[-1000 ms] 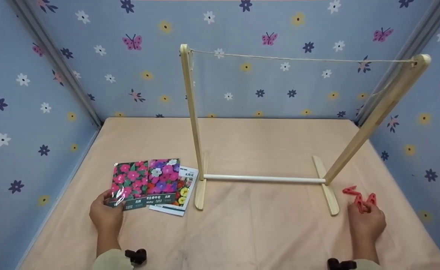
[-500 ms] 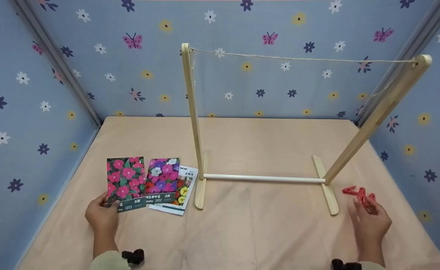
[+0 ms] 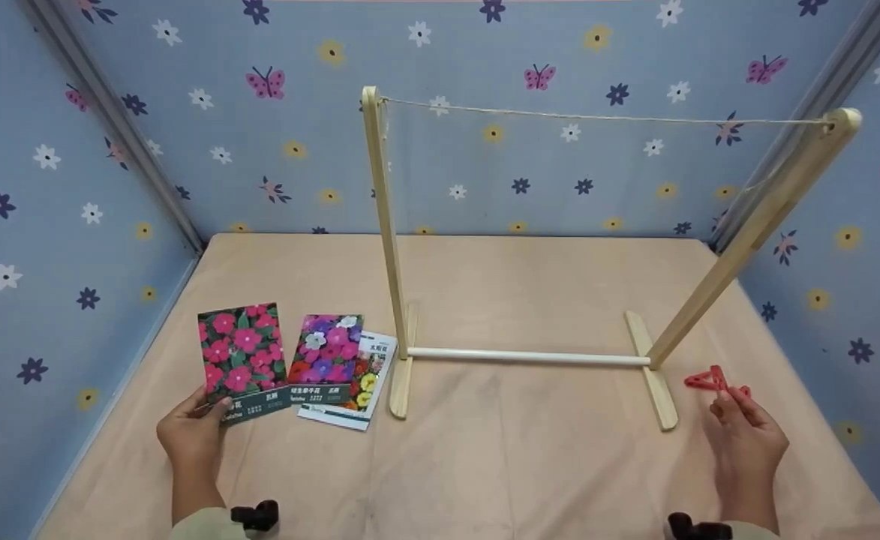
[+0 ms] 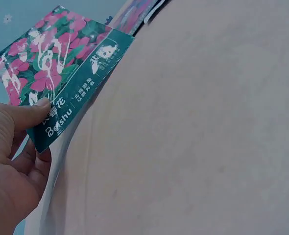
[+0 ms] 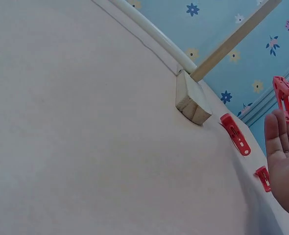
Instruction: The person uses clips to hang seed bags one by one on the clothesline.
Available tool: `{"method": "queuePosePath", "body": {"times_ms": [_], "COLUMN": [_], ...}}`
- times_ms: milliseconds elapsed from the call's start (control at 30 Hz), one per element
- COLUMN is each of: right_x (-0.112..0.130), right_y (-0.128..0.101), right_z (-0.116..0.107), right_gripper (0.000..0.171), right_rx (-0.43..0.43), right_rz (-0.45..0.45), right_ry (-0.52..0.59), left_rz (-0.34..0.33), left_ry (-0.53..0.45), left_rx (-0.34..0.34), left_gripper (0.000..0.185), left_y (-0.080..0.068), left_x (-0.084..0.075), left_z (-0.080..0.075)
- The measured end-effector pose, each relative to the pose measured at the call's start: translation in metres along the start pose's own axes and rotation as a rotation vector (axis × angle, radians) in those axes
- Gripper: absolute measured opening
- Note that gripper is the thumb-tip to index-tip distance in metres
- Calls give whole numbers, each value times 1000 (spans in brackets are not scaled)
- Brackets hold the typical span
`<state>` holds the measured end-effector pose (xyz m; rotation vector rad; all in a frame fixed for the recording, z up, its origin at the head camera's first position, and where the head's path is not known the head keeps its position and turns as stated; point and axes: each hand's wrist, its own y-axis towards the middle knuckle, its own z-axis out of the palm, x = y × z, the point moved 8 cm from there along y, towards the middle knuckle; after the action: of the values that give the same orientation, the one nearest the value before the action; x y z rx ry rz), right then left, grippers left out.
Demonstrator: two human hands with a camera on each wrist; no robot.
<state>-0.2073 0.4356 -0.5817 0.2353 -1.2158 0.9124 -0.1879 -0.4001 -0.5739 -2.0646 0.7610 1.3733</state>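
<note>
Head view: from above and behind both hands, facing forward and down over the peach cloth-covered table [image 3: 515,465], far enough to take in the whole pale wooden drying rack with string line [image 3: 391,225].

Left wrist view: low and close by the left hand [image 4: 10,166], skimming the cloth towards the pink-flowered seed packet [image 4: 61,83]; packet [image 3: 241,360] and hand [image 3: 188,439] shared with the head view.

Right wrist view: low and close by the right hand [image 5: 284,161], facing the rack's wooden foot [image 5: 191,100] and red plastic clothes pegs [image 5: 235,133]; foot [image 3: 653,382] and pegs [image 3: 702,380] shared with the head view.
</note>
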Motion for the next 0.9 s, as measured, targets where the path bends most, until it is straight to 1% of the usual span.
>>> {"method": "queuePosePath", "body": {"times_ms": [67, 167, 233, 300, 400, 467, 600, 767, 900], "right_x": [1, 2, 3, 4, 6, 7, 9, 10, 13], "right_y": [-1, -3, -5, -6, -8, -9, -10, -11, -16], "right_z": [3, 5, 8, 10, 13, 15, 17, 19, 24], "right_gripper": [51, 48, 43, 36, 29, 25, 22, 17, 14], "right_rx": [32, 70, 102, 130, 168, 180, 205, 250, 324], "right_rz": [14, 31, 39, 45, 51, 59, 75, 84, 84], "right_ry": [62, 149, 198, 235, 265, 283, 313, 357, 397], "left_rz": [-8, -48, -55, -83, -99, -115, -141, -158, -153], "left_ry": [-33, -182, -244, -327, -379, -430, -471, -495, -521], "left_rx": [-2, 17, 32, 44, 42, 32, 34, 103, 152], "left_gripper": [51, 54, 56, 57, 57, 56, 55, 51, 41], "left_y": [0, 0, -1, -2, -2, -2, -3, -7, -11], "left_x": [-1, 0, 0, 0, 0, 0, -1, -7, -14], "left_z": [-2, -3, -4, -4, -5, -6, -7, -1, 5]}}
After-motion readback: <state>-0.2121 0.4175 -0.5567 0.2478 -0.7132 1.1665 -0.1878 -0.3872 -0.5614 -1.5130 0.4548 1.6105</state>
